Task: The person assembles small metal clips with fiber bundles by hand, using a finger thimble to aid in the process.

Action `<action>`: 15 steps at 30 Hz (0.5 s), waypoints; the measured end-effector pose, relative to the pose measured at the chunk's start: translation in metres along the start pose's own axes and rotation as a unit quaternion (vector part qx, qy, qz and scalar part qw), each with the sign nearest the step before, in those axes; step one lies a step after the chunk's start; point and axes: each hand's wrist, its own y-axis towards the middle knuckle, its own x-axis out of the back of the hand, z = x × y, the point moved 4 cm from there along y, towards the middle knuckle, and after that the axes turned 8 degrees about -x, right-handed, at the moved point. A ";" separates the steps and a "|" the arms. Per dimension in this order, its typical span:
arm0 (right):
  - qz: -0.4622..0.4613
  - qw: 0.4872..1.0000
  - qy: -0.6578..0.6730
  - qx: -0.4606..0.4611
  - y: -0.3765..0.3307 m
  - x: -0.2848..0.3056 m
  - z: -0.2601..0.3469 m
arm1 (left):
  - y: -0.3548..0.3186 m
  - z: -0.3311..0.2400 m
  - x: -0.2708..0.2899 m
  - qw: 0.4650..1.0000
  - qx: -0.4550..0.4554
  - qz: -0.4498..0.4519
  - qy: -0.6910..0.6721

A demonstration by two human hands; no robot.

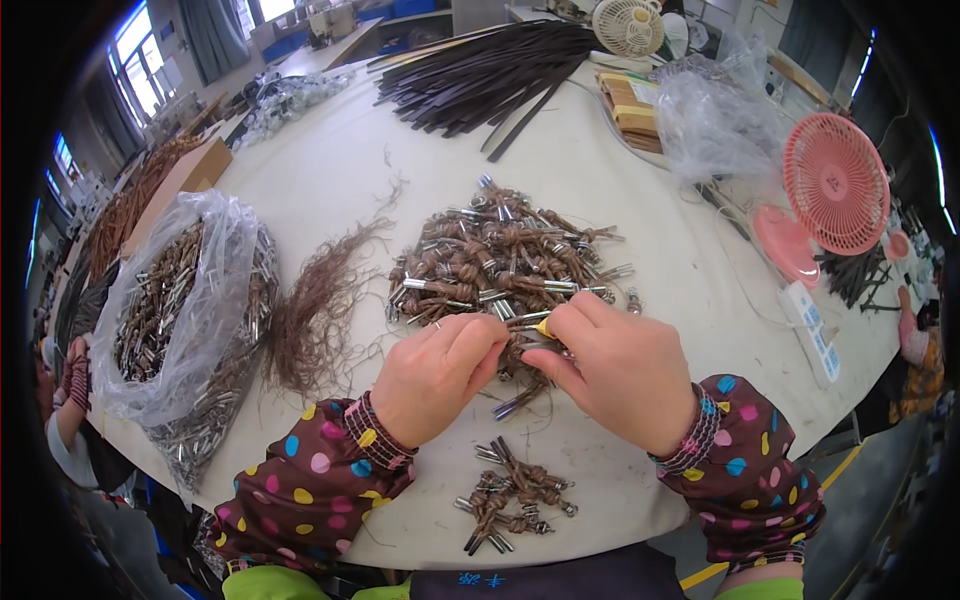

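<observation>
My left hand (pixel 440 372) is closed, thumb and fingers pinching one end of a brown knotted cord with a metal tip (pixel 522 320). Closed around the other end is my right hand (pixel 628 378), close to the left. A small yellow thing (pixel 545 327) shows at the right fingertips; its kind is mostly hidden. Just beyond both hands lies a large heap of brown knotted cords (pixel 490 250) with shiny metal tips. Nearer to me, between my forearms, sits a small pile of the same cords (pixel 512 495).
On the white table (pixel 330 150), a clear plastic bag (pixel 160 385) full of knotted cords stands left, beside a tangle of brown threads (pixel 320 310). Black strips (pixel 480 80) lie at the far side. A pink fan (pixel 835 185) and power strip (pixel 812 330) are right. Other people sit nearby.
</observation>
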 end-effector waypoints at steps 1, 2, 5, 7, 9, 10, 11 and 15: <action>0.001 1.000 -0.001 0.000 0.001 0.000 0.001 | 0.001 -0.001 0.001 1.000 -0.007 0.000 0.008; 0.001 1.000 -0.020 0.011 0.002 -0.001 0.003 | 0.002 -0.002 0.001 1.000 -0.014 -0.001 0.016; -0.005 0.998 -0.052 0.034 0.003 -0.001 0.008 | 0.001 -0.002 0.000 1.000 -0.013 0.006 0.013; -0.010 0.997 -0.064 0.046 0.004 -0.001 0.012 | 0.000 -0.002 0.000 1.000 -0.015 0.011 0.016; -0.007 0.989 -0.133 0.060 0.004 -0.002 0.016 | -0.001 -0.003 -0.001 1.000 -0.018 0.017 0.018; -0.006 0.989 -0.132 0.060 0.005 -0.001 0.018 | -0.001 -0.004 -0.001 0.999 -0.019 0.018 0.024; -0.013 0.987 -0.144 0.066 0.005 0.002 0.021 | 0.000 -0.004 -0.001 0.999 -0.021 0.018 0.029; -0.014 0.983 -0.166 0.081 0.008 0.004 0.025 | 0.000 -0.006 -0.001 0.999 -0.031 0.014 0.034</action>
